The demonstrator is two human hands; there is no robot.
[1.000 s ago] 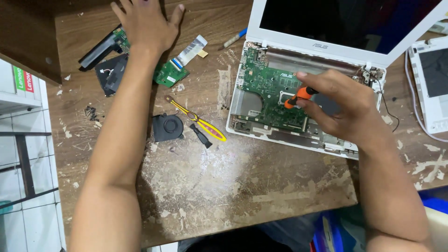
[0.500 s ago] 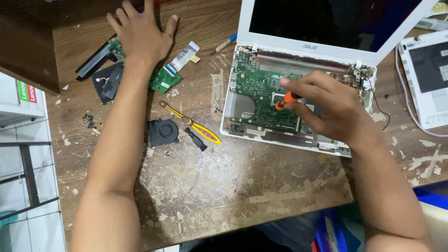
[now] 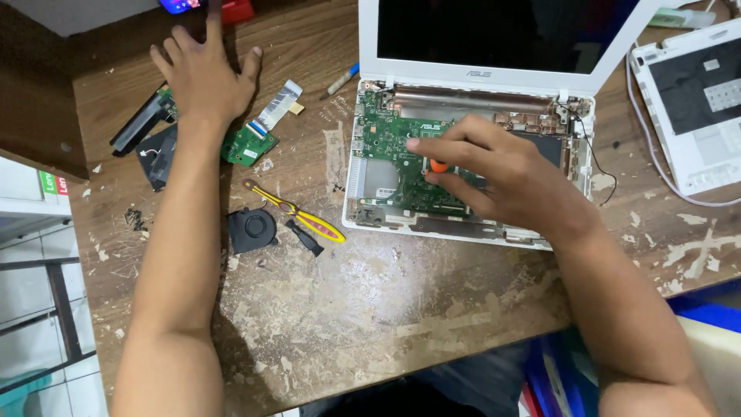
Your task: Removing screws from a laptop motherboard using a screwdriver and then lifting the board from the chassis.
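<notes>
Two hands work: the right hand (image 3: pixel 502 174) pinches an orange-handled screwdriver (image 3: pixel 438 165) over the green board (image 3: pixel 386 143) inside the white laptop (image 3: pixel 471 224), centre-right; the left hand (image 3: pixel 204 73) lies flat, spread, on the far-left tabletop (image 3: pixel 347 309).

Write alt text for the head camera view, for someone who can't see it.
A right hand holds an orange-handled screwdriver on the green circuit board of an opened white laptop. The left hand lies flat on a worn wooden table, near loose parts.

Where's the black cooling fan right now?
The black cooling fan lies on the wooden table, left of the opened laptop, beside the yellow-handled tweezers and just right of the left forearm.
</notes>
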